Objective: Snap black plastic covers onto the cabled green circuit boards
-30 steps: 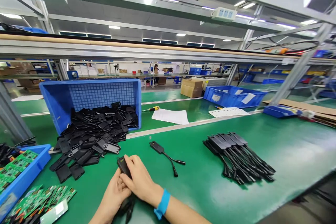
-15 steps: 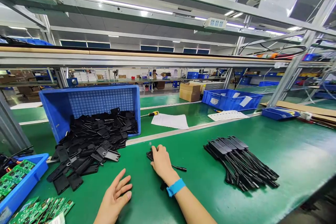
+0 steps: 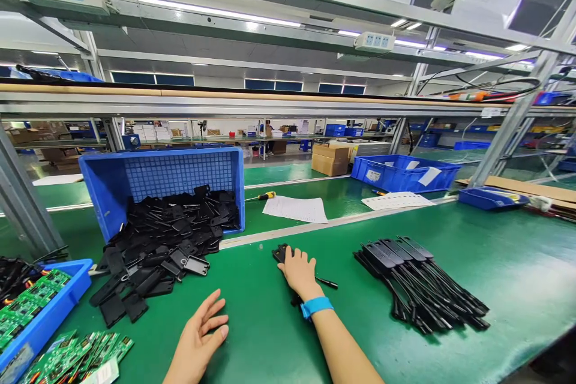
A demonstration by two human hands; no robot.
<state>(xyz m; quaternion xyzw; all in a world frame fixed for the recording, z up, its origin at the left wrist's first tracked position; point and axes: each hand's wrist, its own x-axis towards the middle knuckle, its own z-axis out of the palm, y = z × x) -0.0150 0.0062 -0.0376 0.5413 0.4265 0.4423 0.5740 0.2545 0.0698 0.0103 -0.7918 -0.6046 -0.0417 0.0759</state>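
Observation:
My right hand (image 3: 300,273), wearing a blue wristband, lies over a small black plastic case with cable (image 3: 279,252) on the green tabletop. Its fingers curl round the case and hide most of it; the cable's plug end (image 3: 327,283) sticks out to the right. Palm facing inward and fingers apart, my left hand (image 3: 200,336) hovers empty at the front. Farther right lies a bundle of similar black cased cables (image 3: 418,282), lined up side by side. To the left, loose black case shells (image 3: 175,234) spill from a tipped blue crate (image 3: 240,192).
A blue tray (image 3: 76,294) of green circuit boards stands at the left edge, with more boards (image 3: 76,357) before it. Paper sheets (image 3: 297,209), a screwdriver (image 3: 267,195), a cardboard box (image 3: 330,159) and a blue bin (image 3: 400,174) sit farther back. A metal shelf rail (image 3: 270,108) crosses above.
My right hand has moved to the right and slightly away, with the black case under it. My left hand stays nearly in place. The whole view has shifted a little.

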